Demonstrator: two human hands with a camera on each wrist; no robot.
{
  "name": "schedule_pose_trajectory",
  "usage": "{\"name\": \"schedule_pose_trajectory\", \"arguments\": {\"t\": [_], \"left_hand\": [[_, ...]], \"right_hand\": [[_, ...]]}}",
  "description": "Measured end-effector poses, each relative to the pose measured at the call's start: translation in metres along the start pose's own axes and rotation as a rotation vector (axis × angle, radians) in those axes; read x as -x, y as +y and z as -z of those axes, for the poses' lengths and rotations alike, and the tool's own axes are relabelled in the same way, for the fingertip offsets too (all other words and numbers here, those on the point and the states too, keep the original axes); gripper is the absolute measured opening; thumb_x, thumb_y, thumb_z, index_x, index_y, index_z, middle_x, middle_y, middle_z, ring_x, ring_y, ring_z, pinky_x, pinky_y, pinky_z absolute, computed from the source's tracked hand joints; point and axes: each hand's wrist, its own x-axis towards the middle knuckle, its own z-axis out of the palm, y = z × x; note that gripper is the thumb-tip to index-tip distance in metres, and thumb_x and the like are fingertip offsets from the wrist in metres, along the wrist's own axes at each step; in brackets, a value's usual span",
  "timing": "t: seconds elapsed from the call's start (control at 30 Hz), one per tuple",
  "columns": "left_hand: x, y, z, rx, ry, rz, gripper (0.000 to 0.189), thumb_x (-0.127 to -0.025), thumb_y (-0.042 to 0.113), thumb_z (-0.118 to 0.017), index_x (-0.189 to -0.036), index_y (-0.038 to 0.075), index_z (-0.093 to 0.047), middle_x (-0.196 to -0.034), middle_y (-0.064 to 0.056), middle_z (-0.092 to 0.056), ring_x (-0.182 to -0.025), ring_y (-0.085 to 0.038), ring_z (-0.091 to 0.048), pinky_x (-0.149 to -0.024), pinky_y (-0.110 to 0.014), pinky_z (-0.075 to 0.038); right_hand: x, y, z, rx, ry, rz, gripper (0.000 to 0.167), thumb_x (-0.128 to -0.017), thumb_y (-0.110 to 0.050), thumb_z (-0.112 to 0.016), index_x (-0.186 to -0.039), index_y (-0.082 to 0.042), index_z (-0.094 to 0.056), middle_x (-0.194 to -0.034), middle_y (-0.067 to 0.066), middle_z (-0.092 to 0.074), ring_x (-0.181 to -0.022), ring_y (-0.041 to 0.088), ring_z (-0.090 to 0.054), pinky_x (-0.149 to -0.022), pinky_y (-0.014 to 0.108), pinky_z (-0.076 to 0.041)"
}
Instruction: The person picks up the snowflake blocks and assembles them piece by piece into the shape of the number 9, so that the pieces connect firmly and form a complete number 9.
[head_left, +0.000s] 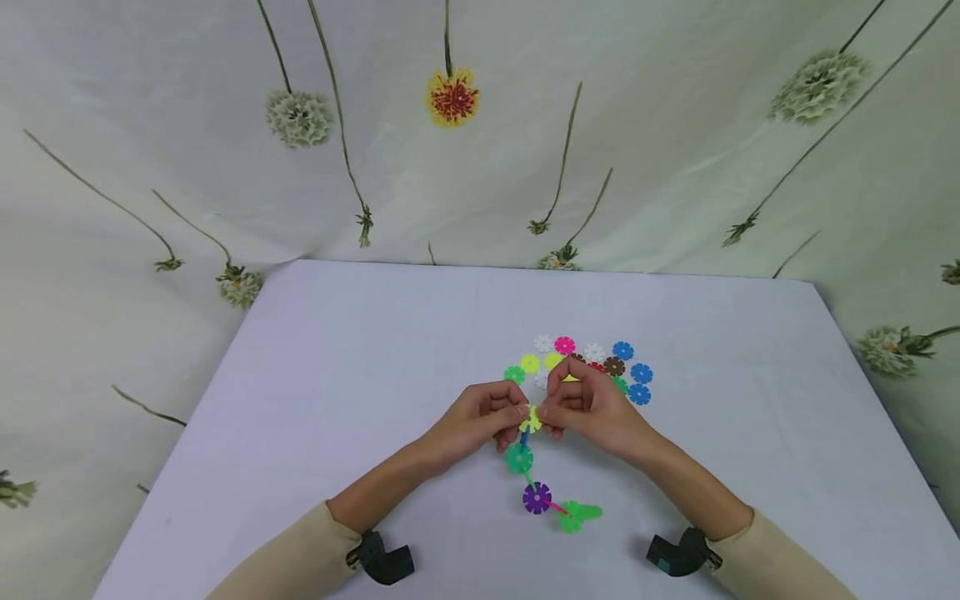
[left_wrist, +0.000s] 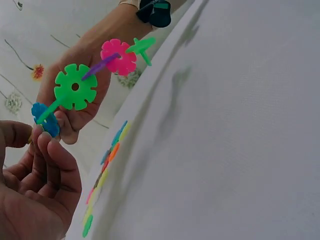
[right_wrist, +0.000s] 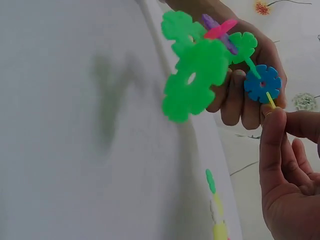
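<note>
A chain of slotted plastic snowflake discs hangs between both hands. At its top is a yellow snowflake disc point(head_left: 531, 420), its edge pinched by the left hand point(head_left: 483, 419) on one side and by the right hand point(head_left: 596, 412) on the other. Slotted into it is a blue disc point(right_wrist: 262, 84), close by the left fingers. Beyond that come a green disc point(left_wrist: 75, 87), a purple disc point(head_left: 537, 497), a pink disc point(left_wrist: 119, 57) and green discs point(right_wrist: 194, 80) joined at the far end. The fingers partly hide the yellow disc.
Several loose snowflake discs lie on the white table point(head_left: 360, 350) behind the hands, among them a blue disc point(head_left: 641, 372), a pink disc point(head_left: 565, 345) and a green disc point(head_left: 514, 375). The right hand overlaps part of this group. A flower-print cloth point(head_left: 480, 183) hangs behind the table.
</note>
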Motion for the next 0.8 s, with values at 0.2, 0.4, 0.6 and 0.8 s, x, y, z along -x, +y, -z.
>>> {"name": "schedule_pose_trajectory", "arguments": {"t": [0.2, 0.4, 0.6, 0.8], "left_hand": [[0.001, 0.002, -0.002, -0.024, 0.028, 0.003, 0.018, -0.107, 0.013, -0.059, -0.106, -0.005, -0.064, -0.078, 0.000, -0.061, -0.068, -0.008, -0.058, -0.066, -0.020, -0.055], [0.004, 0.002, 0.001, -0.036, 0.043, 0.028, 0.019, -0.107, 0.014, -0.059, -0.106, -0.004, -0.065, -0.079, -0.001, -0.062, -0.069, -0.008, -0.058, -0.067, -0.020, -0.056], [0.006, 0.000, 0.006, -0.021, 0.059, 0.055, 0.019, -0.108, 0.015, -0.060, -0.108, -0.003, -0.065, -0.079, 0.001, -0.062, -0.070, -0.009, -0.058, -0.067, -0.020, -0.056], [0.008, 0.000, 0.008, 0.002, 0.069, 0.067, 0.019, -0.107, 0.015, -0.060, -0.107, -0.003, -0.065, -0.078, 0.003, -0.061, -0.069, -0.008, -0.057, -0.065, -0.019, -0.055]], "right_hand": [[0.000, 0.001, 0.000, 0.030, -0.005, -0.009, 0.027, -0.101, -0.006, -0.072, -0.118, 0.003, -0.053, -0.091, 0.019, -0.074, -0.078, 0.033, -0.074, -0.075, 0.032, -0.066], [-0.013, 0.006, 0.017, 0.271, 0.077, 0.008, 0.013, -0.103, -0.012, -0.071, -0.112, -0.004, -0.067, -0.096, 0.018, -0.073, -0.079, 0.034, -0.067, -0.070, 0.026, -0.059], [-0.034, 0.011, 0.034, 0.648, 0.122, -0.033, 0.014, -0.098, -0.019, -0.077, -0.110, -0.012, -0.076, -0.095, 0.002, -0.071, -0.084, 0.019, -0.060, -0.076, 0.028, -0.049], [-0.048, 0.016, 0.031, 0.860, 0.108, -0.031, 0.019, -0.094, -0.020, -0.082, -0.111, -0.013, -0.074, -0.095, 0.003, -0.063, -0.093, 0.020, -0.055, -0.084, 0.035, -0.045]]}}
